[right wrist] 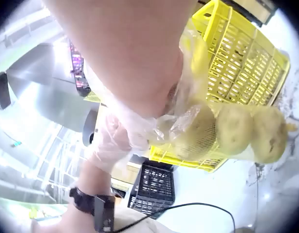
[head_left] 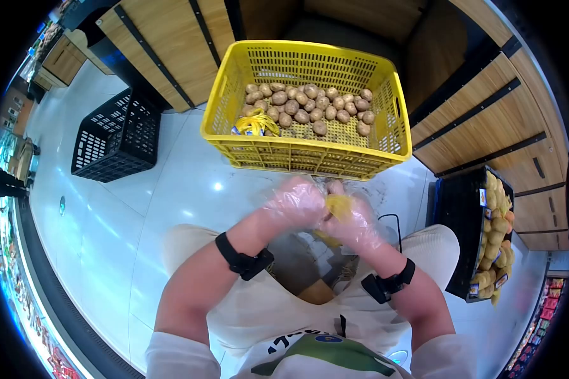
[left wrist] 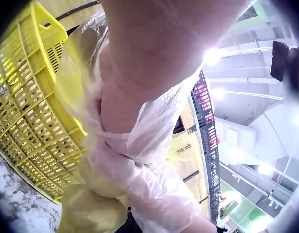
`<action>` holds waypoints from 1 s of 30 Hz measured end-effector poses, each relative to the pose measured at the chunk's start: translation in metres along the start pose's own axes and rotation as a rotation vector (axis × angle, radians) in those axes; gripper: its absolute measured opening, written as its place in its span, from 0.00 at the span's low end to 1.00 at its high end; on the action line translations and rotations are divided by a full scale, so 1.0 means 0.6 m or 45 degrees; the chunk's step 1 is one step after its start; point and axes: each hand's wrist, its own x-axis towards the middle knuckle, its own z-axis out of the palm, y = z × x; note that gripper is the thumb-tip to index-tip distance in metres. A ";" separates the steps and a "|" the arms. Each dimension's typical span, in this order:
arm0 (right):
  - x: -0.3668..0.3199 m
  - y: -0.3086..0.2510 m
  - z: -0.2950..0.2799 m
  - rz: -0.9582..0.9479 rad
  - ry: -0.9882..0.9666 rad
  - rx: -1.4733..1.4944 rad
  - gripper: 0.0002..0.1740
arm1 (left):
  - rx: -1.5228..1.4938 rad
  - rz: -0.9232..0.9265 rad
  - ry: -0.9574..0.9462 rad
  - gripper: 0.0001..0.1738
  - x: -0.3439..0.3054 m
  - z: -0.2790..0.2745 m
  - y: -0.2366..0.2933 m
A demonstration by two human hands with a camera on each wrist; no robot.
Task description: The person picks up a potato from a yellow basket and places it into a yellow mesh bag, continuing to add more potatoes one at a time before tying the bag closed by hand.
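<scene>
Both hands wear clear plastic gloves and meet just in front of the yellow crate (head_left: 310,151). The left hand (head_left: 297,201) and right hand (head_left: 358,224) grip the top of a yellow net bag (head_left: 339,206) between them. In the right wrist view several potatoes (right wrist: 234,128) hang inside the stretched net, beside the right hand (right wrist: 159,124). The left wrist view shows potatoes in yellow net (left wrist: 93,208) below the hands; glove film hides the exact finger positions. Loose potatoes (head_left: 301,116) lie in the crate, with a bundle of yellow nets (head_left: 256,123) at its left corner.
A black crate (head_left: 117,136) stands on the floor at the left. At the right, another black crate (head_left: 449,221) holds bagged potatoes (head_left: 496,234). Wooden cabinets (head_left: 487,107) stand behind the yellow crate. A black cable (head_left: 398,227) runs beside the right forearm.
</scene>
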 end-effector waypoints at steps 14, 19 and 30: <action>0.013 0.057 -0.023 -0.293 -0.232 0.421 0.30 | -0.079 -0.004 -0.168 0.12 -0.001 -0.003 0.022; -0.008 0.048 0.025 -0.117 -0.088 0.071 0.26 | -0.140 -0.017 -0.133 0.11 -0.002 0.016 0.018; -0.021 0.065 0.029 -0.229 0.000 0.484 0.25 | 0.148 -0.173 -0.394 0.16 -0.005 0.018 0.018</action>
